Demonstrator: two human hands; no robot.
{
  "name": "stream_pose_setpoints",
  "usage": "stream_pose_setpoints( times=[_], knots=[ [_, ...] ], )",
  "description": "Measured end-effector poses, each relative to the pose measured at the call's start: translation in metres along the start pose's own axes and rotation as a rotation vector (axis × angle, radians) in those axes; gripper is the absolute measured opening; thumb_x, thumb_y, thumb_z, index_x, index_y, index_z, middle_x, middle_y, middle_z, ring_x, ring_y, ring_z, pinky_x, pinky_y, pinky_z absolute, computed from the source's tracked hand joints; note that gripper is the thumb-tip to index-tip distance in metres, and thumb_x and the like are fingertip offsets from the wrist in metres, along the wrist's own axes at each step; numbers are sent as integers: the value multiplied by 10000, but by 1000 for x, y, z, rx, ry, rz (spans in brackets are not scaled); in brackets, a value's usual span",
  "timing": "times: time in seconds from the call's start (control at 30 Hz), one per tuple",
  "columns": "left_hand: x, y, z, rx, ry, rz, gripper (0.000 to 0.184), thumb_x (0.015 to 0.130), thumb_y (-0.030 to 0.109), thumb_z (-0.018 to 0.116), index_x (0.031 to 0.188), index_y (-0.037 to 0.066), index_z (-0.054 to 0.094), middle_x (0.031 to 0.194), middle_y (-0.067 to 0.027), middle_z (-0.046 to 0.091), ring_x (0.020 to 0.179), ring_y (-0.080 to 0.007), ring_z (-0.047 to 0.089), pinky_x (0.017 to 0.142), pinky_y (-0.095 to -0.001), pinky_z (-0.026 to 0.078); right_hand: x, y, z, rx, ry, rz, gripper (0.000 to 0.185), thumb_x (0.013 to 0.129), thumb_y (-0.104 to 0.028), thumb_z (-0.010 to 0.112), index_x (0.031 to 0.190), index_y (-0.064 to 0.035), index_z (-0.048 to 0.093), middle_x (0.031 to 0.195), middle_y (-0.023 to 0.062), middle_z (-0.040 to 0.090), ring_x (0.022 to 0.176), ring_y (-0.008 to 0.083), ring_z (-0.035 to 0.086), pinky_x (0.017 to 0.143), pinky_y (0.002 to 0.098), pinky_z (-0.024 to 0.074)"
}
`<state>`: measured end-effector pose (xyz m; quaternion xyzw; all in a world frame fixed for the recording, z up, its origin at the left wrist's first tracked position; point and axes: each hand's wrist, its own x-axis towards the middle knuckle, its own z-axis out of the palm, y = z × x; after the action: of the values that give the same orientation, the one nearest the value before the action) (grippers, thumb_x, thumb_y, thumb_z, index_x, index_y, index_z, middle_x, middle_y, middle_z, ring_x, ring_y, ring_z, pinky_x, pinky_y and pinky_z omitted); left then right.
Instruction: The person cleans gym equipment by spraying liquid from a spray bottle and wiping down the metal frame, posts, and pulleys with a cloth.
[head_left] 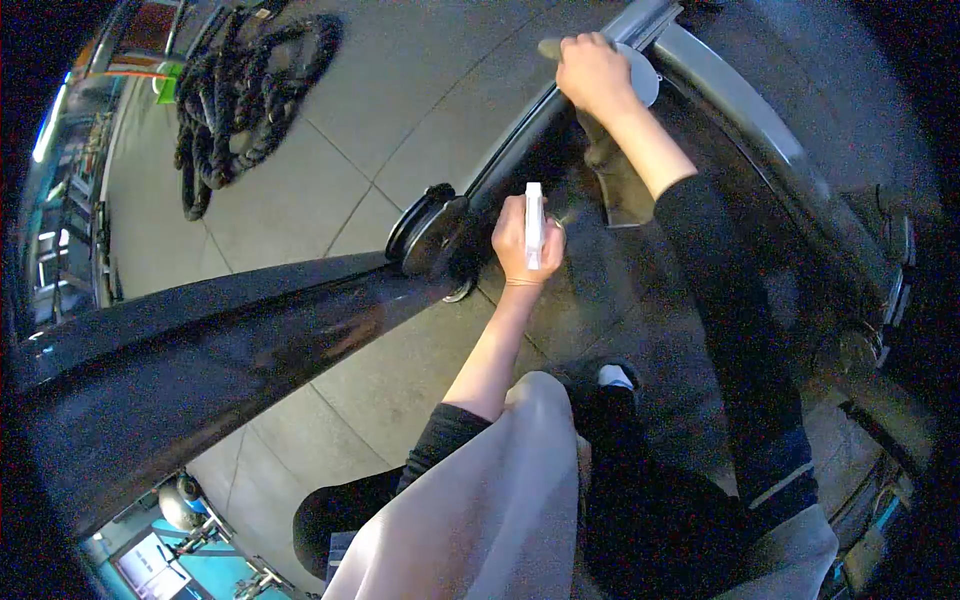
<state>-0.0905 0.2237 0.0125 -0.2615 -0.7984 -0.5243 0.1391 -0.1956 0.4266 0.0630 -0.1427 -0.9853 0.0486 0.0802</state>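
Note:
My left hand [525, 235] is closed around a white spray bottle [534, 225], seen from above so that mostly its narrow head shows. Further up, my right hand [597, 78] grips a greyish-tan cloth [625, 190] against the top of a dark machine frame [520, 125]. One end of the cloth sticks out left of the fingers, and the rest seems to hang below the hand. Beside the right hand is a pale round disc [643, 77] on the frame. The right fingertips are partly hidden.
A thick black rope [250, 95] lies coiled on the tiled floor [290, 200] at upper left. A long dark beam [230, 340] with a round joint [435, 230] runs across the left. A curved grey bar [740, 90] bounds the right side. An exercise ball [180, 503] appears at lower left.

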Motion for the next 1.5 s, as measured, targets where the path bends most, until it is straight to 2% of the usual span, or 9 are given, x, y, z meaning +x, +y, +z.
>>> stream_pose_setpoints(
  times=[0.07, 0.13, 0.53, 0.87, 0.93, 1.0, 1.2, 1.4, 1.5],
  knots=[
    [1, 2, -1, 37, -6, 3, 194, 619, 52, 533, 810, 16, 537, 725, -133, 520, 609, -320, 537, 568, -362, 455, -15, -8, 15, -48, -8, 0, 382, 773, -167, 520, 1122, -14, 534, 1216, 182, 495, 1166, 313, 443, 856, 384, 468],
    [-1, 1, 0, 22, -15, -15, 192, 622, 56, 534, 809, 13, 537, 724, -135, 519, 612, -323, 537, 569, -363, 455, -32, -7, 30, 29, 387, -78, 432, 761, -142, 487, 1165, 13, 487, 1261, 213, 441, 1196, 319, 417, 764, 404, 516],
    [-3, 1, -1, 44, -40, -7, 180, 650, 87, 542, 810, 6, 538, 734, -131, 521, 613, -323, 535, 562, -366, 452, -117, 36, 6, 57, 301, -121, 557, 744, -129, 570, 1274, -87, 407, 1345, 69, 383, 1236, 216, 380, 922, 306, 434],
    [-4, -2, 0, 61, -36, -21, 208, 682, 154, 539, 844, 25, 562, 734, -98, 555, 619, -263, 570, 574, -339, 465, -55, 68, -7, 178, 308, 53, 425, 827, -206, 473, 1214, -30, 464, 1266, 153, 458, 1150, 285, 463, 927, 374, 417],
    [-4, -1, -1, 47, -43, -21, 205, 678, 143, 540, 845, 27, 562, 735, -98, 555, 621, -267, 570, 577, -340, 465, -40, 67, -28, 253, -78, 299, 401, 858, -257, 448, 1231, -111, 463, 1241, 175, 463, 1054, 343, 508, 878, 405, 430],
    [-2, 0, -1, 32, -46, -16, 202, 673, 132, 540, 845, 29, 563, 737, -97, 555, 622, -270, 569, 580, -341, 465, -42, 74, -13, 277, -11, 220, 416, 858, -290, 440, 1227, -99, 462, 1221, 199, 468, 1003, 365, 525, 851, 420, 439],
    [-1, -1, 0, 45, 1, 22, 176, 650, 83, 538, 813, 16, 547, 721, -131, 534, 606, -317, 550, 561, -360, 459, -88, 59, 17, 101, 401, 1, 438, 806, -180, 506, 1208, -11, 464, 1272, 196, 438, 1190, 304, 422, 928, 380, 420],
    [0, 3, 1, 9, -21, -74, 170, 650, 58, 529, 812, 12, 546, 706, -140, 544, 598, -314, 555, 564, -355, 461, -101, 21, 11, 100, 311, -1, 505, 766, -188, 538, 1225, 1, 445, 1290, 200, 419, 1210, 317, 400, 927, 378, 424],
    [0, 5, 1, 20, -14, -80, 174, 649, 66, 531, 813, 9, 546, 705, -140, 545, 596, -312, 555, 563, -353, 460, -87, 7, 3, 35, 287, 7, 475, 761, -196, 509, 1147, 81, 493, 1209, 289, 458, 1175, 403, 414, 892, 386, 445]
  ],
)
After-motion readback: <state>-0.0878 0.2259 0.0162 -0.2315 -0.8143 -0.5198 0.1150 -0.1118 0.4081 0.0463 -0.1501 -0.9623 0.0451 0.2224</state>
